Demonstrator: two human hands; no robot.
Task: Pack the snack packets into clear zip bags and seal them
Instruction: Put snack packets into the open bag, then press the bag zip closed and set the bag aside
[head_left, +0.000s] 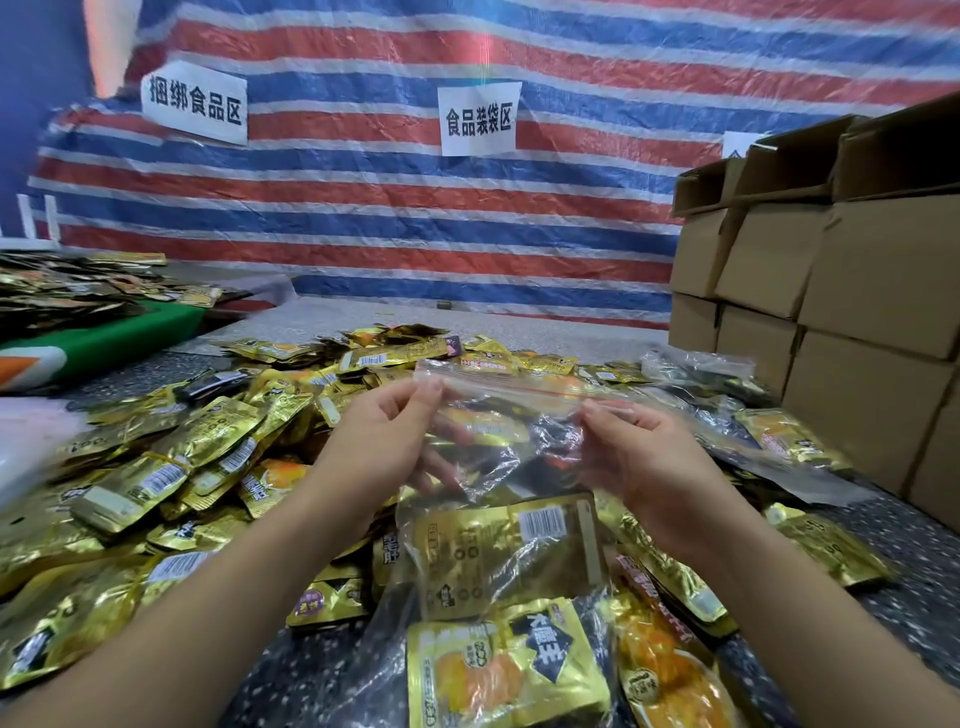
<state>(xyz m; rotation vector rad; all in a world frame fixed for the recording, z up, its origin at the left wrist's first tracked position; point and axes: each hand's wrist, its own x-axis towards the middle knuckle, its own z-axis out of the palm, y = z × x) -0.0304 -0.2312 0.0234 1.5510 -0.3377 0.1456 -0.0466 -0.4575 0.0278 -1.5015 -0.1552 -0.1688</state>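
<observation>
Behind the desk (519, 332) hangs a tarp (395, 208) striped red, white and blue, with white paper signs (479, 120) taped to it. Stacked cardboard boxes (831, 291) stand at the right edge. We look down at our two bare hands raised over a speckled dark surface heaped with gold foil snack packets (171, 467).

Between our hands we hold a clear zip bag (498, 467) upright, its red-lined zip strip at the top. Our left hand (384, 441) has a pinching grip on the left end of the strip, thumb and forefinger closed on the plastic. Our right hand (639, 452) pinches the strip further right in the same way, fingers curled. Inside the bag sits a gold packet (509, 556), barcode side toward us, low in the bag.

More filled clear bags (696, 374) lie to the right, near the boxes. A green board (104, 338) at far left carries another pile of packets.
</observation>
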